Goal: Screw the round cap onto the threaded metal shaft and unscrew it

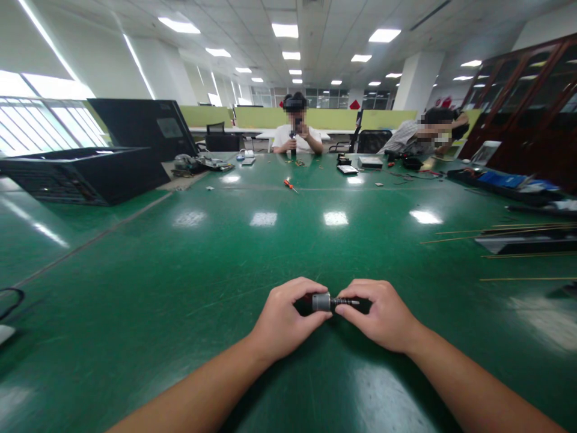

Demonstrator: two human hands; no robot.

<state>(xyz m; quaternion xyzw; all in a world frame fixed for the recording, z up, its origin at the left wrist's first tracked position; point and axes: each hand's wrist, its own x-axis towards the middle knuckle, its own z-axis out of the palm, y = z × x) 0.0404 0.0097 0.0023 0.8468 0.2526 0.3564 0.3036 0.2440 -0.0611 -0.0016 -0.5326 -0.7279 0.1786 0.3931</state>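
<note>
A small tool (331,301) is held low over the worktop (189,288), near its front edge and between both hands. The left hand (283,322) is closed round the dark handle end, its thumb and forefinger set against the grey collar (321,302). The right hand (383,316) is pinched on the thin dark shaft (348,301) that sticks out of the collar. The two hands are close together, fingertips almost meeting at the collar.

The shaft appears to be worked at its seat in the collar; whether it is being pressed in, turned or drawn out cannot be told. For any of these, the handle is best held fast by the left hand alone, and the shaft guided by fingertips only. Force should be kept along the line of the shaft, so that nothing is bent or jammed askew. The forearms may be rested on the worktop for steadiness, and the tool kept low, so that a slipped piece is not lost.

A red screwdriver (290,185) lies far across the worktop, and thin rods (518,231) lie well apart to the right.
</note>
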